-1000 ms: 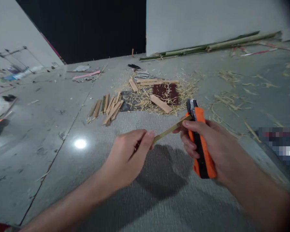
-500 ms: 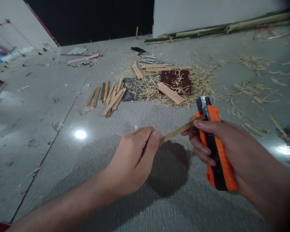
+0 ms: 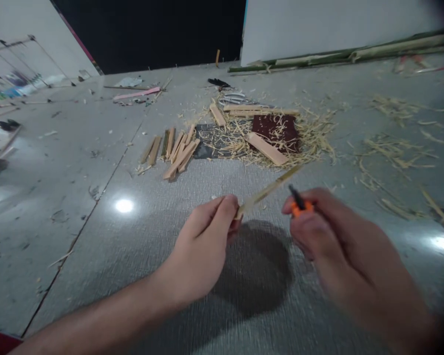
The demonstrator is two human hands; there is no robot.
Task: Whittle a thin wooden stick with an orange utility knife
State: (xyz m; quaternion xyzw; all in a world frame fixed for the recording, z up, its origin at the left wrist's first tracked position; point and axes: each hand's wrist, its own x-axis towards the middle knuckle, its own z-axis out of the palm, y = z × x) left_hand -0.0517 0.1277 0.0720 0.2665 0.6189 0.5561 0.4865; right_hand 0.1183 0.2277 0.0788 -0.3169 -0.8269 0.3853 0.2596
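My left hand [image 3: 203, 246] pinches the near end of a thin bamboo strip [image 3: 270, 189], which slants up and away to the right. In my right hand [image 3: 336, 241] is an orange and black utility knife [image 3: 301, 204], its dark tip pointing up and left. Most of the knife is hidden inside the closed fingers. The knife tip is close to the strip but apart from it, on its right side. Whether the blade is out cannot be made out.
Several short bamboo slats [image 3: 179, 150] lie ahead on the floor. Shavings [image 3: 318, 133] surround a dark red sheet [image 3: 276, 129], with a wider slat [image 3: 267, 149] across it. Long green bamboo poles [image 3: 318, 58] lie along the wall. A stick frame [image 3: 31, 61] stands at far left.
My right hand has let go of the strip's far end and turned the knife, so it now points forward with its body hidden. My left hand has shifted slightly left, still holding the strip.
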